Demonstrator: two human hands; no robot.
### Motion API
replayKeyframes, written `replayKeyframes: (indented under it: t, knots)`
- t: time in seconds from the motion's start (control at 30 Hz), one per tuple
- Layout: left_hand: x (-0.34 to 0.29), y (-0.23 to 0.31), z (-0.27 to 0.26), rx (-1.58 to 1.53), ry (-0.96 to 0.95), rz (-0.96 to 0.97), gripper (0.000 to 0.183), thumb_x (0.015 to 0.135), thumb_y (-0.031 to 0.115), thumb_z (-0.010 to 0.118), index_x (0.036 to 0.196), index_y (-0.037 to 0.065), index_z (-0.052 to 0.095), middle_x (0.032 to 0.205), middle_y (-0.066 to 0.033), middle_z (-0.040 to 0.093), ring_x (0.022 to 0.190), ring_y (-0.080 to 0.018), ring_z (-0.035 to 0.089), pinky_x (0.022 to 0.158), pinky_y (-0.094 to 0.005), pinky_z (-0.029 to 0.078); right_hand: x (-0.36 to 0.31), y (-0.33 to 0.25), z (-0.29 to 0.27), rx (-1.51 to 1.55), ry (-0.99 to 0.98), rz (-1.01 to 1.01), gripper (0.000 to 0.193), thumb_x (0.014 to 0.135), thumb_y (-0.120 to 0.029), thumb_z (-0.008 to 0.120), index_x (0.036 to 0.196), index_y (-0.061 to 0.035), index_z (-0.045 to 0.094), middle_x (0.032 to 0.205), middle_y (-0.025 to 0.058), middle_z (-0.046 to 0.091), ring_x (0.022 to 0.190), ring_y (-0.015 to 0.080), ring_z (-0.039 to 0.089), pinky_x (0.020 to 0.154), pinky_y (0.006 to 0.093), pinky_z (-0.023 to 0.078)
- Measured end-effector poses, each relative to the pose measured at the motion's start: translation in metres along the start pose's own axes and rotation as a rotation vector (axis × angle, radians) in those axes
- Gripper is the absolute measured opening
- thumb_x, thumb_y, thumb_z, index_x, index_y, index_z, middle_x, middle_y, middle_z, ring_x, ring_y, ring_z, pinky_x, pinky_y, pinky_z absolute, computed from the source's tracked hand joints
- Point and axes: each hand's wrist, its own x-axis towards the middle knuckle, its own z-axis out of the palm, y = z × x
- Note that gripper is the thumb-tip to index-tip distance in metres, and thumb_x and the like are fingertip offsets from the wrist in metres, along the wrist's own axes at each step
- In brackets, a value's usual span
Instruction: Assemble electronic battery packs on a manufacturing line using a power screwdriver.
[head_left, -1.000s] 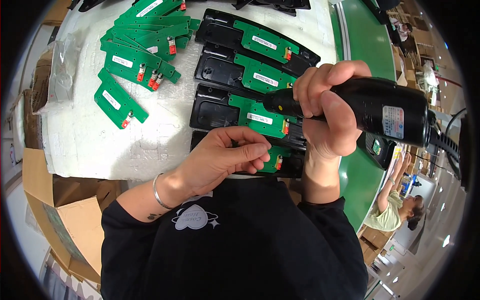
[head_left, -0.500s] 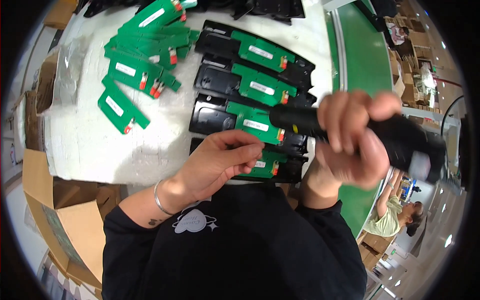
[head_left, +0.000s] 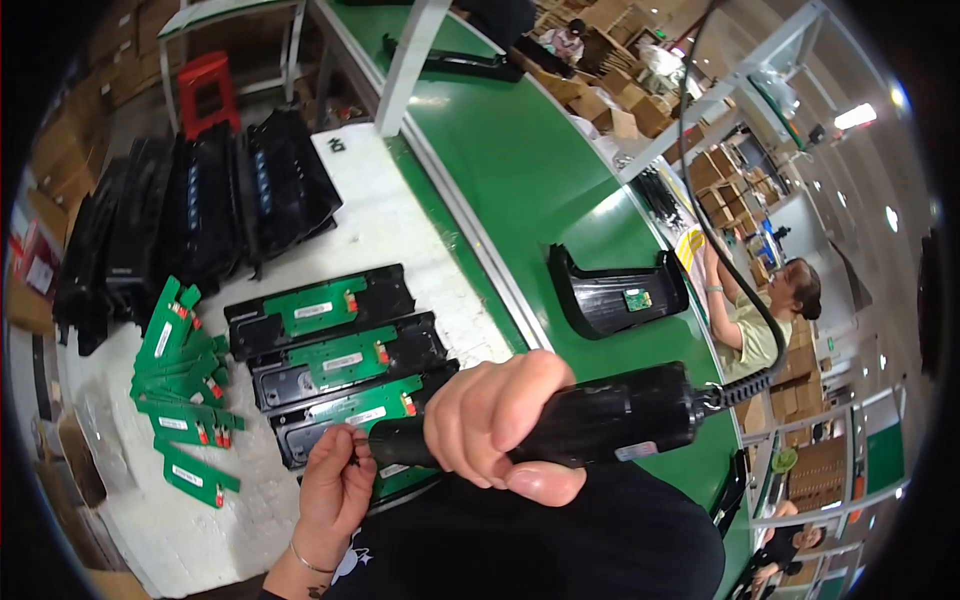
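My right hand [head_left: 500, 425] is wrapped round a black electric screwdriver [head_left: 635, 415], which lies level and points left. My left hand [head_left: 337, 490] is closed in a pinch at the screwdriver's tip. Something small and dark shows at its fingertips, too small to name. Beyond and beneath the hands, black plastic panels [head_left: 255, 332] lie in a row, each bearing a green circuit board [head_left: 343, 363] with a white label and a red-and-white connector. The nearest panel is mostly hidden by my hands and the screwdriver.
Loose green circuit boards [head_left: 180, 378] lie overlapped at left on the white work surface [head_left: 250, 545]. Black housings [head_left: 205, 205] stand behind them. On the green conveyor [head_left: 480, 150] at right rests a black curved part [head_left: 615, 300]. A coiled cord [head_left: 745, 388] trails from the screwdriver. A co-worker [head_left: 755, 315] sits across.
The view has swung to the right, showing more of the conveyor. The screwdriver's tip has come from over a circuit board to my left fingertips. My left hand stays pinched.
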Motion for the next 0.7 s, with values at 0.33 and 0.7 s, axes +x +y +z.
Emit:
replayKeyframes:
  t: [0.33,0.7]
  knots:
    - [0.001,0.003,0.000,0.064,0.030,-0.011,0.013,0.090,0.016,0.052,0.087,0.004,0.056,0.077,-0.0042,0.058,0.066,-0.0103,0.050,0.059,-0.0219,0.043,-0.006,0.011,0.003,0.037,0.041,-0.059,0.028,0.071,-0.001,0.054,0.097,-0.0023,0.042,0.061,0.0027,0.049,0.048,0.0131,0.047,0.047,0.0279,0.039]
    - [-0.009,-0.002,0.021,0.201,-0.094,-0.179,0.053,0.096,0.035,0.029,0.124,-0.009,0.037,0.124,-0.0198,0.046,0.117,-0.0294,0.044,0.102,-0.0392,0.034,-0.005,0.031,0.008,-0.065,0.343,0.201,0.022,0.073,-0.002,0.057,0.092,-0.0001,0.047,0.072,0.0038,0.053,0.062,0.0080,0.049,0.056,0.0223,0.038]
